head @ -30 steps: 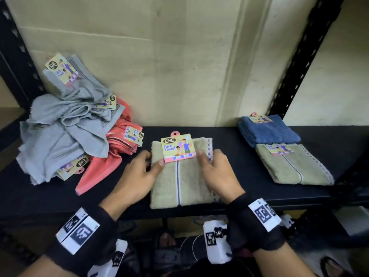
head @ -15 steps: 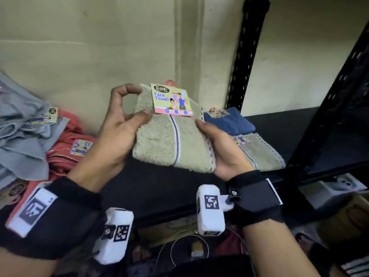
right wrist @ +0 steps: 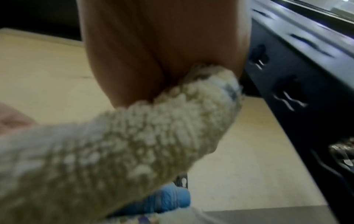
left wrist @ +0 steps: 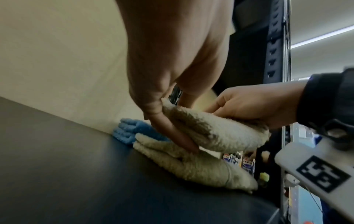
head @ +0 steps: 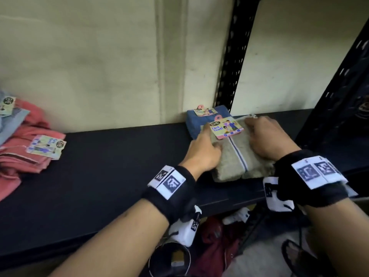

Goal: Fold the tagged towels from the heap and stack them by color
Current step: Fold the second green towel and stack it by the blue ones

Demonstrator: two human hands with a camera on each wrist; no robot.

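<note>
Black shelf (head: 119, 156) w/ perforated upright (head: 233, 56) against beige wall (head: 89, 56).

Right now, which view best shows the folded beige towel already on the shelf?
Left wrist: the lower beige towel lies exposed beneath the held beige towel. Head view shows only its front edge; right wrist barely shows it.

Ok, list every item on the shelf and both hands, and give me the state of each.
Upper beige towel: folded, tag on top, held at both sides, not fully down on the lower one.
Lower beige towel: folded, flat on the shelf.
Blue towel: folded, tagged, against the wall.
Pink towels: unfolded, heaped.
Grey towel: unfolded, on the heap.
Left hand: grips the upper towel.
Right hand: grips the upper towel.
</note>
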